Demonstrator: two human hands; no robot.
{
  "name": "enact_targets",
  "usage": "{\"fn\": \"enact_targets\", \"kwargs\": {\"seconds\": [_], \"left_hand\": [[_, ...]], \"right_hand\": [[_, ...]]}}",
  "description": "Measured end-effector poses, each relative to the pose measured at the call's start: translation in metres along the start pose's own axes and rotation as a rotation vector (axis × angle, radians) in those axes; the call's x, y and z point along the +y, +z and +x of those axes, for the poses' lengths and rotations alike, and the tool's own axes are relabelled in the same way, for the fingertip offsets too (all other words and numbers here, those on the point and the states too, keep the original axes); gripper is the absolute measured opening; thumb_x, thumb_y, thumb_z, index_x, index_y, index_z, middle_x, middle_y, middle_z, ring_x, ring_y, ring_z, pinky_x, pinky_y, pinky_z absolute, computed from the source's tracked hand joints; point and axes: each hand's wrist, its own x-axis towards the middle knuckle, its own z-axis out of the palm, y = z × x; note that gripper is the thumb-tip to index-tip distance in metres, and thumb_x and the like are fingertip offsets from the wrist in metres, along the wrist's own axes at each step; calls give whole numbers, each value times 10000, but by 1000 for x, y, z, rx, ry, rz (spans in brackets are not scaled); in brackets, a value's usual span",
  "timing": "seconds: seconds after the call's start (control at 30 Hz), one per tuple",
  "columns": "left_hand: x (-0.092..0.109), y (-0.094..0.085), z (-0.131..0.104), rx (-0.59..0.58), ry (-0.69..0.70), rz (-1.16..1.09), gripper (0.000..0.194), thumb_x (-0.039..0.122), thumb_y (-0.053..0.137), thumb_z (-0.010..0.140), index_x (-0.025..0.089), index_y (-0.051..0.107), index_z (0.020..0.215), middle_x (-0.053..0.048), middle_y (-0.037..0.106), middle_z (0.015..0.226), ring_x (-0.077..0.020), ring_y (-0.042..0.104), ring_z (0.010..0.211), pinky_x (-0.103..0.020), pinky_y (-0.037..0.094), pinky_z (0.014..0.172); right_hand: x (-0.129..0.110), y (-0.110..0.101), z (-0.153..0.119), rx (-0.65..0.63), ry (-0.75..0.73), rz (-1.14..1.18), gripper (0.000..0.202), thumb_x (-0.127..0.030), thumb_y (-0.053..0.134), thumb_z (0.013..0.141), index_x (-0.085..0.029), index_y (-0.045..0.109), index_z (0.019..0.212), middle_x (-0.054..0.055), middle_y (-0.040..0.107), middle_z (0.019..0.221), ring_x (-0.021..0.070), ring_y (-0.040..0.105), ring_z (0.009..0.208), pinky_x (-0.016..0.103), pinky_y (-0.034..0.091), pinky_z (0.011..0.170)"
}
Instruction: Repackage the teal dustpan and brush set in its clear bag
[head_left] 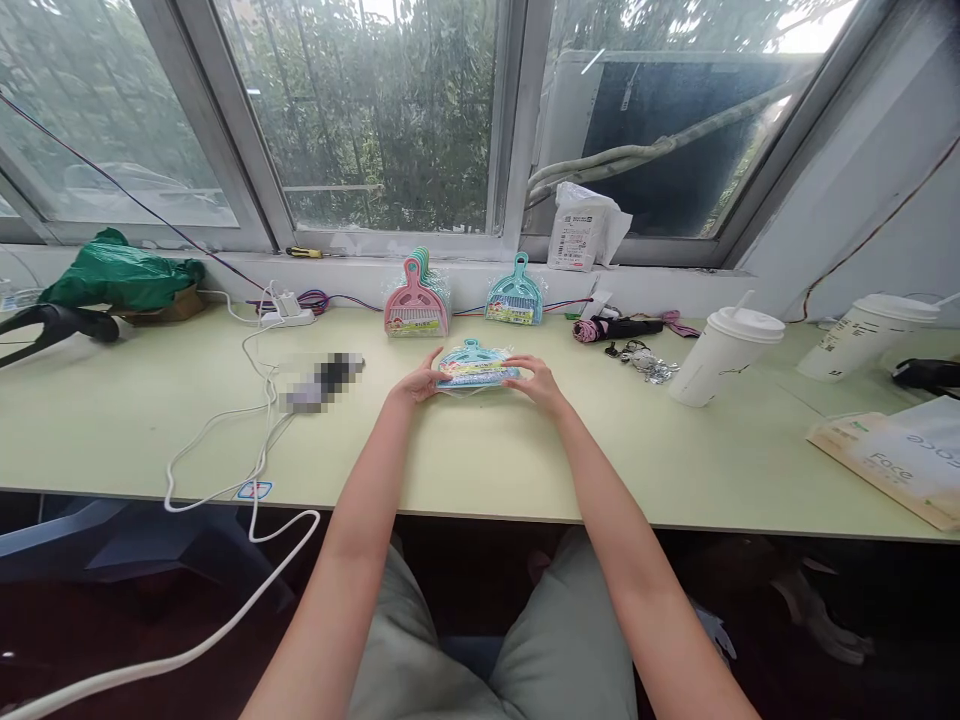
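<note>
Both hands in play: left hand [420, 383] and right hand [535, 383] grip a wrapped blue dustpan set [476, 370] by its sides, over the table [484, 465], before the upright pink dustpan [413, 300].

Looks forward and down from the wearer's head, close above the lap [574, 640], across the table [480, 460] toward the windows [375, 120].

Between my left hand [421, 383] and right hand [537, 380] I count one blue dustpan set [474, 370]; beyond my right hand, one teal set [516, 297]; beyond my left, one stack of sets [415, 302], too overlapped to number. Right of my right hand: two white cups [716, 362], one packet [885, 462]. Far left of my left hand: one green bag [124, 272].
</note>
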Motion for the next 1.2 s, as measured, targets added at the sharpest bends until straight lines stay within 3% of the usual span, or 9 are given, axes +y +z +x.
{"fn": "enact_targets", "kwargs": {"seconds": [0.2, 0.33, 0.43, 0.57, 0.67, 0.83, 0.93, 1.03, 1.2], "left_hand": [[2, 2, -4, -105, -10, 141, 582, 69, 737, 605, 203, 637, 1162, -86, 655, 1085, -179, 655, 912, -280, 555, 813], [3, 7, -7, -153, -26, 230, 530, 92, 764, 584, 198, 675, 1095, -79, 650, 1087, -184, 649, 920, -284, 557, 808], [3, 14, -10, -170, 26, 225, 821, 52, 768, 551, 303, 531, 1296, -63, 601, 1199, -184, 650, 934, -265, 556, 768], [4, 29, -15, -184, 154, 237, 1143, 24, 767, 527, 426, 222, 1448, -64, 506, 1353, -216, 601, 1084, -295, 527, 829], [4, 42, -18, -207, 312, 244, 1256, 21, 775, 511, 420, 73, 1473, -65, 449, 1416, -217, 529, 1199, -297, 470, 927], [0, 56, -7, -68, 300, 208, 1299, 201, 799, 607, 320, -168, 1466, -75, 631, 1201, -217, 639, 1007, -285, 513, 786], [-6, 55, 7, 142, 249, 118, 937, 366, 711, 707, 272, 195, 1483, -48, 675, 1077, -191, 662, 875, -236, 494, 637], [-10, 53, 15, 167, 265, 166, 546, 370, 707, 679, 185, 597, 1180, -54, 692, 939, -175, 647, 783, -215, 447, 564], [-8, 52, 7, 130, 350, 190, 584, 298, 816, 533, 225, 593, 1067, -25, 682, 944, -171, 647, 785, -219, 451, 598]], "right_hand": [[10, 10, 1, 47, 140, 43, 230, -497, 649, 754, -292, 745, 793, 16, 727, 919, 234, 635, 955, 391, 452, 896], [15, 14, 2, 140, 237, -23, 188, -448, 683, 713, -269, 734, 739, 21, 728, 835, 241, 646, 899, 387, 468, 847], [16, 13, 3, 159, 210, 18, 175, -408, 695, 697, -240, 729, 732, 47, 711, 839, 240, 637, 904, 380, 474, 842], [17, 11, 4, 264, 141, 79, 224, -425, 699, 691, -214, 722, 763, 111, 584, 1194, 259, 549, 1102, 395, 462, 909], [21, 7, 6, 300, 185, 192, 363, -431, 708, 684, -235, 687, 989, 103, 455, 1359, 262, 437, 1256, 407, 430, 979], [25, -1, 6, 265, 276, 486, 1080, -423, 772, 614, -306, 133, 1477, 101, 562, 1259, 237, 531, 1168, 428, 465, 959], [24, -3, 6, 211, 332, 537, 1079, -456, 776, 590, -262, 185, 1472, 119, 571, 1256, 258, 573, 1109, 428, 481, 946], [23, -3, 7, 209, 321, 487, 967, -482, 773, 585, -263, 335, 1419, 111, 492, 1358, 282, 459, 1257, 418, 467, 973], [16, -6, 7, 157, 276, 484, 758, -503, 758, 607, -261, 513, 1282, 67, 543, 1312, 290, 429, 1281, 431, 442, 1000]]}}
